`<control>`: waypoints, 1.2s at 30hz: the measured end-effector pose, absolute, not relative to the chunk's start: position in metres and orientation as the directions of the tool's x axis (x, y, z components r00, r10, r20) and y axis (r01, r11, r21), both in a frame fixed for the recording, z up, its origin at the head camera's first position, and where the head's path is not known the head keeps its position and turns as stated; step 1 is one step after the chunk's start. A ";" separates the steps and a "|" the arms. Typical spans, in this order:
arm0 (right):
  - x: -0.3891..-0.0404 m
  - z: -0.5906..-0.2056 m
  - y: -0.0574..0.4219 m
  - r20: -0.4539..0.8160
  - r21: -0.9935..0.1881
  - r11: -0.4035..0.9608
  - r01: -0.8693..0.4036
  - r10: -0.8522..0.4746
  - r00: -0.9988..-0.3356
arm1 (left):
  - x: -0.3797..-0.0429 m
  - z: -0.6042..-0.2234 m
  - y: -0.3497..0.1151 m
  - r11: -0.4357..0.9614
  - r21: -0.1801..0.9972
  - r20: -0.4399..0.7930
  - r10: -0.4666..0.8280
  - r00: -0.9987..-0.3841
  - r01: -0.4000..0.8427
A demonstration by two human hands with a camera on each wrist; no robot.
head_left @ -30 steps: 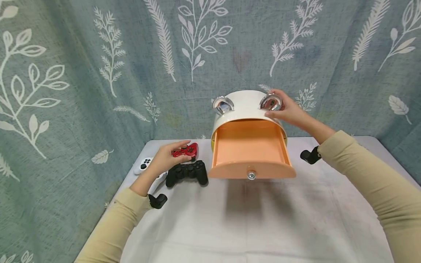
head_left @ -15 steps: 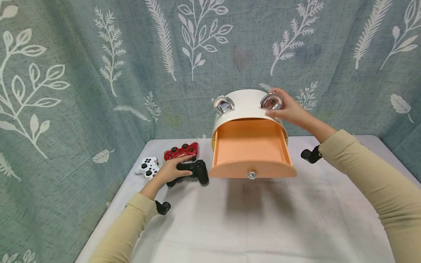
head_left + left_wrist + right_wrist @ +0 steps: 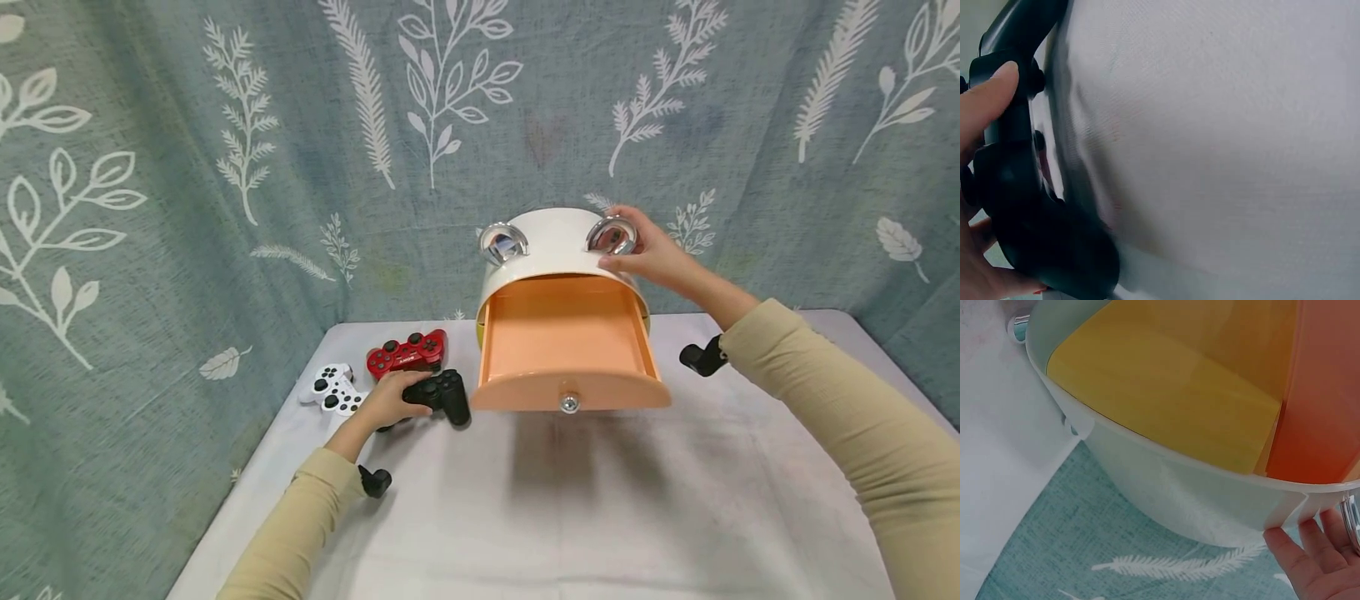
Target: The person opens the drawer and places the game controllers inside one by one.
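My left hand (image 3: 386,402) grips a black game controller (image 3: 452,397) at the left of the table. In the left wrist view the thumb presses on one side of the controller (image 3: 1019,181), with fingers behind it. My right hand (image 3: 654,252) holds the top of a white frog-like storage box (image 3: 557,237) at its right chrome ring eye (image 3: 612,237), thumb in front and fingers behind. An orange drawer (image 3: 566,333) with a round silver knob (image 3: 570,403) is pulled out of the box. In the right wrist view several fingers (image 3: 1294,556) touch the white shell (image 3: 1197,481).
A red game controller (image 3: 405,353) lies behind the black one, and a white game controller (image 3: 337,390) lies to its left. All are on a white cloth-covered table (image 3: 480,517). A patterned blue-green curtain (image 3: 300,167) hangs behind and at the left.
My left hand has moved down from over the red controller to the black controller and taken hold of it. My right hand has stayed on the box, and the drawer remains out.
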State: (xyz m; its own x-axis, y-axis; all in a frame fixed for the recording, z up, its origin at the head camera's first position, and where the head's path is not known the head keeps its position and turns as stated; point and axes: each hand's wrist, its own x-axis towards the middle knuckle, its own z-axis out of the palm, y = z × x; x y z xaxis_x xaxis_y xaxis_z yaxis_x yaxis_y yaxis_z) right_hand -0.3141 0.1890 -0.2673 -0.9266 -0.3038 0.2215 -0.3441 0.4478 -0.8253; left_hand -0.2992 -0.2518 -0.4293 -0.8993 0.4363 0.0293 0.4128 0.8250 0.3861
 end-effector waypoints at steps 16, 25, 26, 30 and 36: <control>-0.315 -0.267 0.189 0.213 -0.827 0.446 -0.341 -0.312 -0.926 | -0.309 -0.430 -0.257 0.841 0.408 -0.069 0.416 -0.907 0.355; -0.316 -0.267 0.189 0.206 -0.825 0.454 -0.336 -0.312 -0.927 | -0.307 -0.429 -0.256 0.829 0.480 -0.075 0.364 -0.928 0.286; -0.315 -0.267 0.189 0.206 -0.825 0.455 -0.336 -0.312 -0.927 | -0.307 -0.428 -0.254 0.834 0.486 -0.088 0.343 -0.935 0.261; -0.316 -0.267 0.189 0.208 -0.826 0.453 -0.335 -0.307 -0.929 | -0.305 -0.426 -0.249 0.843 0.510 -0.120 0.268 -0.956 0.172; -0.316 -0.268 0.190 0.212 -0.816 0.469 -0.338 -0.301 -0.930 | -0.302 -0.427 -0.245 0.828 0.547 -0.117 0.217 -0.969 0.119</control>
